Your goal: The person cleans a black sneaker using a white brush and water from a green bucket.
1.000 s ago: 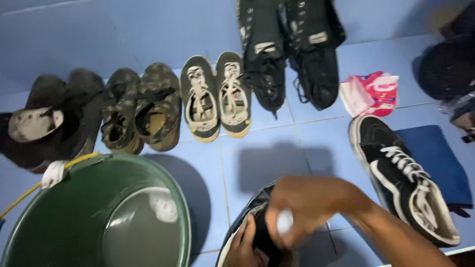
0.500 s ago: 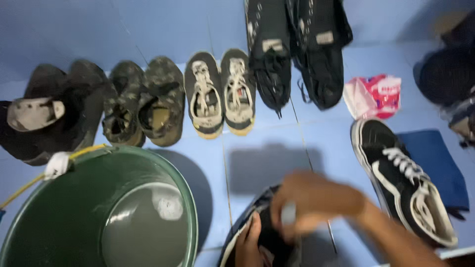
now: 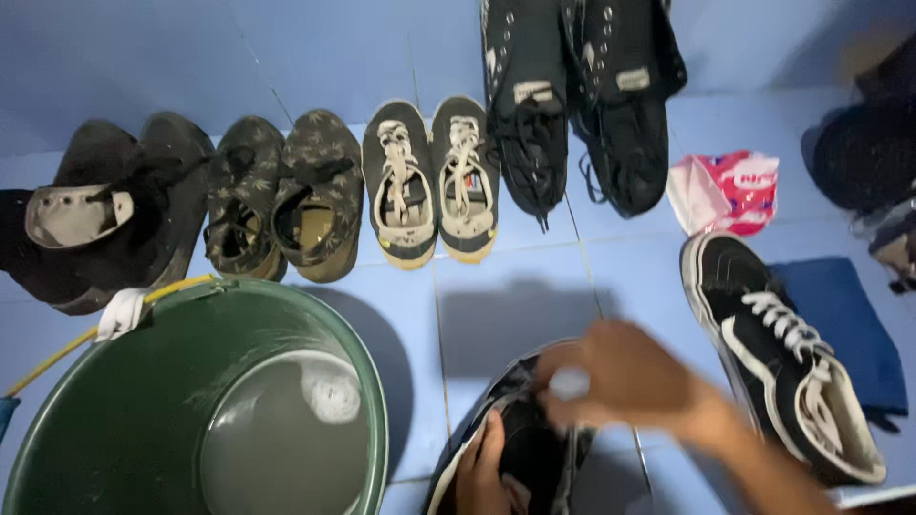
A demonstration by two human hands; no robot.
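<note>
- The left hand [image 3: 485, 469] sits at the bottom edge of the view, fingers tucked into the opening of a black low-top sneaker with a white sole edge [image 3: 520, 439] and holding it from inside; the shoe rests on the blue tiled floor [image 3: 506, 296], just right of the bucket.
- The right hand [image 3: 625, 377] is over the same shoe, blurred, fingers curled round a small pale object [image 3: 570, 383] — possibly a brush or a piece of soap, too smeared to tell.
- A round green plastic bucket [image 3: 124, 420] holding greyish water stands at lower left; a yellow handle crosses its rim.
- The matching black sneaker with white laces [image 3: 778, 353] lies to the right, partly on a dark blue cloth [image 3: 844, 319].
- Along the wall — dark boots [image 3: 124, 215], camouflage shoes [image 3: 281, 195], grey laced sneakers [image 3: 429, 181], tall black high-tops [image 3: 577, 105]; a pink and white sachet [image 3: 730, 189] lies beside them.
</note>
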